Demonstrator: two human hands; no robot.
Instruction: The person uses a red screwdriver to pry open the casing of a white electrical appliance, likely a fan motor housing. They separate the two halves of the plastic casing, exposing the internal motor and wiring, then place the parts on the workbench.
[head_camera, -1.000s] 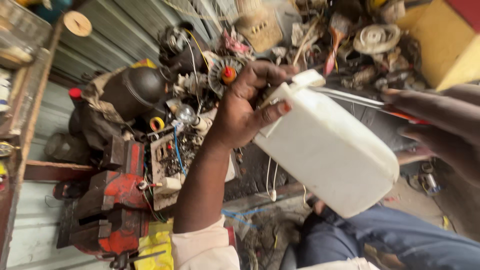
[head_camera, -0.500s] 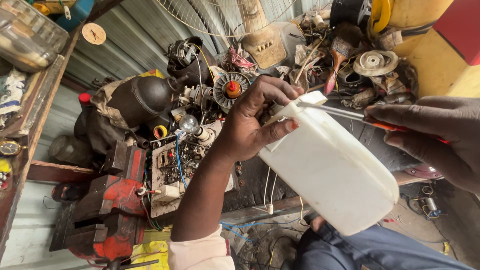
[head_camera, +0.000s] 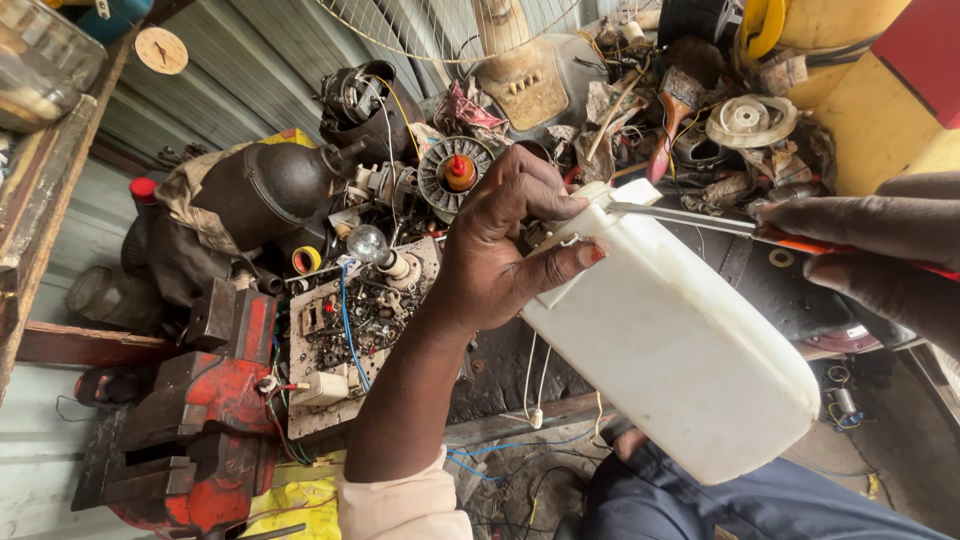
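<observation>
over cluttered workbench of motor parts, left hand closed round neck of white plastic jerrycan, right hand gripping orange-handled screwdriver at its cap; apparently prying, needing steady leverage.

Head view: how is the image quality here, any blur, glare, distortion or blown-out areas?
Head view: even daylight, no hard shadows; the white jerrycan is bright and nearly featureless but not glaring; the left hand gripping its neck is sharp; the right hand, holding an orange-handled screwdriver, is soft at the frame edge; wide-angle bending shows at the borders, near the red vise.
</observation>
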